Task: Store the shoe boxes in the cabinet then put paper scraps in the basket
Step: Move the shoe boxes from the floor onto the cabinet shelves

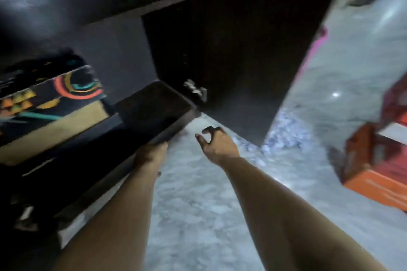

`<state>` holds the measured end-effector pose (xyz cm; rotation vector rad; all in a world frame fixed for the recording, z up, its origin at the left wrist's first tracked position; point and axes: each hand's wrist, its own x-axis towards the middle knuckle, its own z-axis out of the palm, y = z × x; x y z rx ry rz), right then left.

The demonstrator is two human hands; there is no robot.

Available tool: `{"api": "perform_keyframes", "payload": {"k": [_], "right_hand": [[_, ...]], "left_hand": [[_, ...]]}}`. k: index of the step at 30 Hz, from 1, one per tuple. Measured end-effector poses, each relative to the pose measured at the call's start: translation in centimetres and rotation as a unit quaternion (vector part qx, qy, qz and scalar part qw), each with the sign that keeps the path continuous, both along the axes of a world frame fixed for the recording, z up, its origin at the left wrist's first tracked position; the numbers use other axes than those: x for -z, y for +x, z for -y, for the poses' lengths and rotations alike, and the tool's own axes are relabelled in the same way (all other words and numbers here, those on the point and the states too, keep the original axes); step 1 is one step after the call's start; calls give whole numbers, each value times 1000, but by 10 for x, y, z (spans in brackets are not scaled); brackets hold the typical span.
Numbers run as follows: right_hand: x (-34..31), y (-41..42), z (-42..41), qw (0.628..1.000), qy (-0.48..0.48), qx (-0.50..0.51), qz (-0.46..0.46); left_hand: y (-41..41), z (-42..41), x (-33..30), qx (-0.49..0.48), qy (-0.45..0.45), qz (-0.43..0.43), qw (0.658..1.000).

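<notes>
At cabinet (pixel 141 55) floor edge: left hand (pixel 152 153) clamped on near corner of dark shoe box (pixel 154 105), box sitting in lower compartment by hinge (pixel 196 90). Just right, right hand (pixel 217 143) free over grey floor (pixel 198 204), fingers curled loosely apart, gripping nothing. Further left inside: patterned shoe box (pixel 55 99) on same level. Open door (pixel 253 50) behind. Far right, orange boxes (pixel 378 174) on floor, blurred.

Black shoe box (pixel 154 112), multicoloured-patterned box (pixel 55 94), orange boxes (pixel 378 182), grey mottled floor (pixel 198 204)
</notes>
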<state>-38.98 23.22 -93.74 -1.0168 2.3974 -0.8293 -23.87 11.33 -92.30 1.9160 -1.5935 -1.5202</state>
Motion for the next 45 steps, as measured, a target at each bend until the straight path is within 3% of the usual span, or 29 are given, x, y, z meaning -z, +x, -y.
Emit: {"api": "perform_keyframes", "payload": {"k": [4, 10, 16, 21, 24, 28, 33, 36, 39, 45], "right_hand": [[15, -58, -155, 991, 102, 76, -34], [-10, -111, -391, 936, 134, 317, -78], [-40, -102, -584, 807, 115, 548, -190], [-39, -81, -685, 697, 186, 681, -128], [-26, -70, -721, 659, 193, 726, -12], [-6, -64, -749, 672, 155, 722, 61], [-16, -60, -742, 681, 94, 723, 67], [-31, -59, -726, 721, 62, 686, 82], [-46, -68, -696, 773, 47, 619, 129], [-65, -84, -561, 858, 69, 447, 244]], "left_hand": [[-100, -114, 31, 208, 15, 36, 977], [-206, -325, 5, 413, 72, -54, 906], [-259, -499, -10, 565, 91, -97, 814], [-270, -615, 0, 646, 113, -97, 749], [-266, -663, 18, 665, 142, -91, 728], [-265, -704, 54, 658, 200, -103, 719], [-257, -700, 54, 607, 131, -113, 776], [-245, -667, 42, 570, 65, -89, 814], [-225, -611, 36, 562, -2, -52, 826], [-166, -451, 32, 479, -29, -50, 876]]}}
